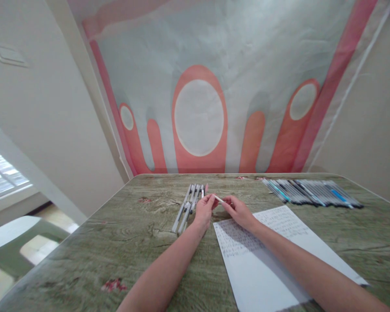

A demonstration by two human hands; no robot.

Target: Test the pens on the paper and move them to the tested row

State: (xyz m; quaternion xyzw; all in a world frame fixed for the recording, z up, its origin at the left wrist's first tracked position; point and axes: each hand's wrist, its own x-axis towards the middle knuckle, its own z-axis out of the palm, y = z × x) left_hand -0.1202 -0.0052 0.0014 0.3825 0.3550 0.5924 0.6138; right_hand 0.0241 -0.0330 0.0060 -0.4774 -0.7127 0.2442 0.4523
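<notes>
A slim white pen is pinched between both hands above the table; its ends are hidden by fingers. My left hand grips one end with closed fingers. At the other end, my right hand closes its fingertips on the pen, its forearm passing over a white paper sheet covered partly in handwriting. Just beyond and left of my left hand lie several clear pens with dark parts, side by side. A pinkish pen shows behind that hand.
A long row of pens lies at the back right of the wood-patterned table, with a blue one and a teal one among them. Behind the table hangs a pink and grey printed sheet. A pale chair stands left.
</notes>
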